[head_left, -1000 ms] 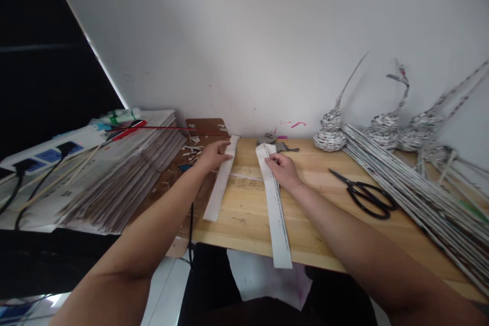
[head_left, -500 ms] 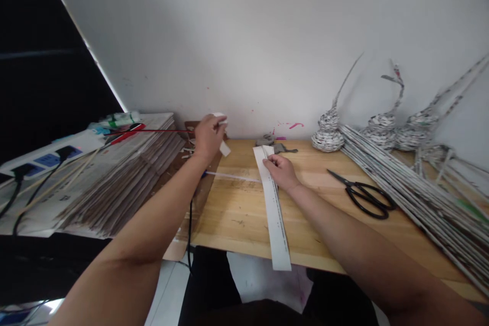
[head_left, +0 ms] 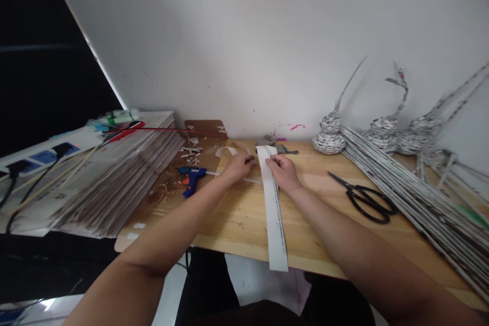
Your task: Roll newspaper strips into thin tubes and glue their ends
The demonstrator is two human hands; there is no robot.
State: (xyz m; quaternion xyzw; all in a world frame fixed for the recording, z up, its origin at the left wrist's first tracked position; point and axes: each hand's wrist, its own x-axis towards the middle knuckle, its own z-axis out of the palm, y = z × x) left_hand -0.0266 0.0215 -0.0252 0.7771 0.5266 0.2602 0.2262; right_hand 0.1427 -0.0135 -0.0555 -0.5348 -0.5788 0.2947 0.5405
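Observation:
My right hand (head_left: 283, 172) pinches the upper right edge of a long white paper strip (head_left: 273, 209) with small dark print along one side. The strip's near end hangs past the table edge. A thin line or fold shows near its top. My left hand (head_left: 241, 167) is just left of the strip, fingertips pressed together; what they hold, if anything, is hidden. Behind it a curled pale strip (head_left: 226, 151) shows, partly blurred. A blue glue gun (head_left: 194, 178) lies left of my left forearm. Black-handled scissors (head_left: 369, 198) lie to the right.
A stack of folded paper (head_left: 126, 188) and a power strip (head_left: 72, 145) stand at left. Paper scraps (head_left: 191, 153) lie on brown cardboard (head_left: 206, 128). Rolled paper sticks (head_left: 405, 193) and woven gourd shapes (head_left: 329, 135) occupy the right side, before the wall.
My left hand has moved right and down to beside the paper strip, uncovering the glue gun. The pale strip it held now shows behind it. My right hand stays on the paper strip.

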